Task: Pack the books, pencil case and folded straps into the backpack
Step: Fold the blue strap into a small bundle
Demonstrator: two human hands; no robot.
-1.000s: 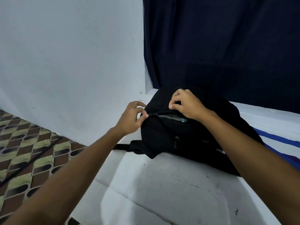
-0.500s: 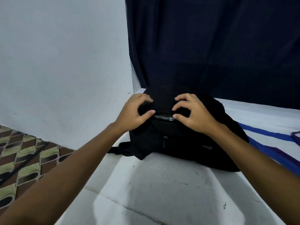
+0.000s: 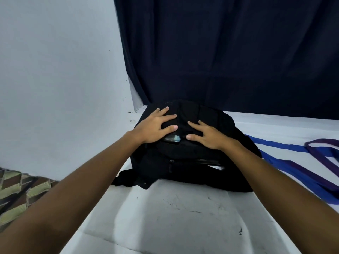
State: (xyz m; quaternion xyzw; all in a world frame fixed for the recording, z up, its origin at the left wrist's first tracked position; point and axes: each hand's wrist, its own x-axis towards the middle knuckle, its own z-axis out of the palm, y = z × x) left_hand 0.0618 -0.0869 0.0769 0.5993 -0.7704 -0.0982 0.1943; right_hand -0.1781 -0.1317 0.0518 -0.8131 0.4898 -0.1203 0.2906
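Note:
A black backpack (image 3: 185,165) lies on a white surface in front of a dark curtain. My left hand (image 3: 156,126) rests flat on its top left with fingers spread. My right hand (image 3: 207,133) rests on its top right, fingers also spread. Between the two hands a narrow gap in the zip shows a grey and light blue object (image 3: 172,138) inside. Blue and purple straps (image 3: 300,162) lie on the surface to the right of the backpack. No books are visible.
The white surface (image 3: 174,217) has an edge on the left, with patterned floor tiles (image 3: 16,191) below. A white wall (image 3: 60,79) stands at left and a dark curtain (image 3: 229,52) hangs behind the backpack.
Both hands went from pinching at the zip to lying flat with spread fingers on the backpack's top. The view shifted right, bringing the blue and purple straps into sight.

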